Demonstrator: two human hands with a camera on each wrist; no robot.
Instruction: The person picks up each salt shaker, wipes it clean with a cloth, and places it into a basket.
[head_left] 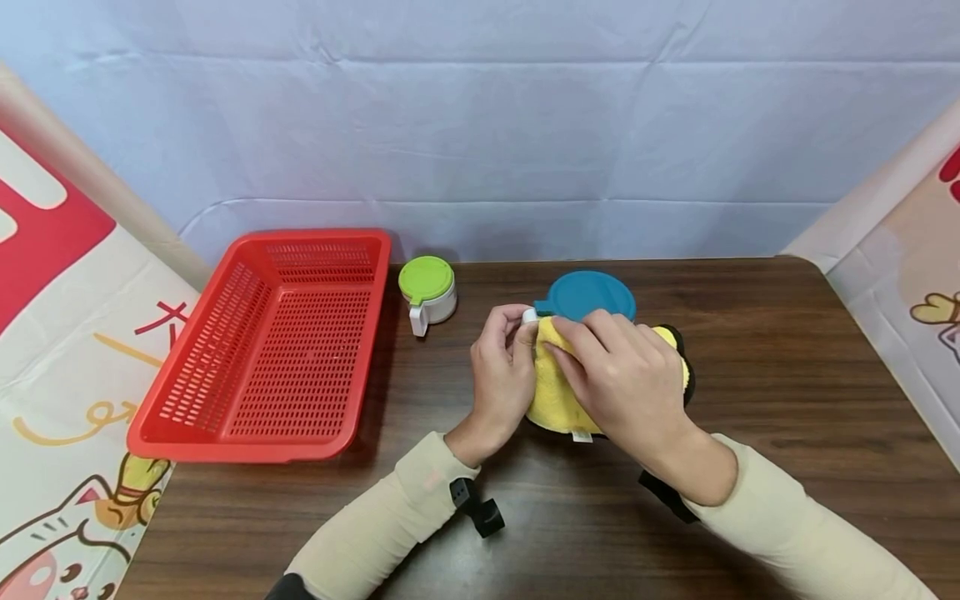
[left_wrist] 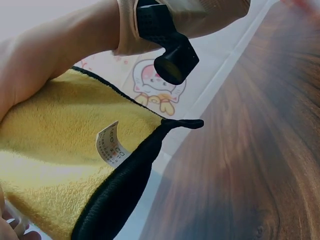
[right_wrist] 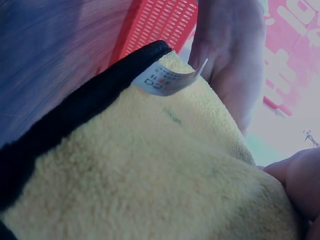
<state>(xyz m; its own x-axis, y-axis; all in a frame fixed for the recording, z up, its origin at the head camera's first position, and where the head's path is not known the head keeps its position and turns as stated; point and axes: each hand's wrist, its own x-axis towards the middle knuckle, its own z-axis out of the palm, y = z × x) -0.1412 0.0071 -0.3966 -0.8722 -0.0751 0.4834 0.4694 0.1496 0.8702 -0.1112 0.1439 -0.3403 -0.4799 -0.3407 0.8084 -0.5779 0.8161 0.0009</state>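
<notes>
In the head view, a jar with a round blue lid (head_left: 591,294) is in front of both hands, its body hidden behind the cloth and fingers. My left hand (head_left: 498,383) pinches a small white part (head_left: 529,316) by the lid's left edge, apparently the jar's handle. A yellow cloth (head_left: 558,398) with black edging is gripped by my right hand (head_left: 633,379), whose fingertips press it close to that white part. Both wrist views show the fluffy yellow side and a white printed tag (left_wrist: 111,145); the black border (left_wrist: 122,192) hangs toward the left wrist camera.
A red perforated basket (head_left: 367,342) stands at the left of the dark wood table (head_left: 765,375). Between it and my left hand is a small jar with a green lid (head_left: 426,277) and white handle. A pale cloth backdrop (head_left: 480,150) rises behind the table.
</notes>
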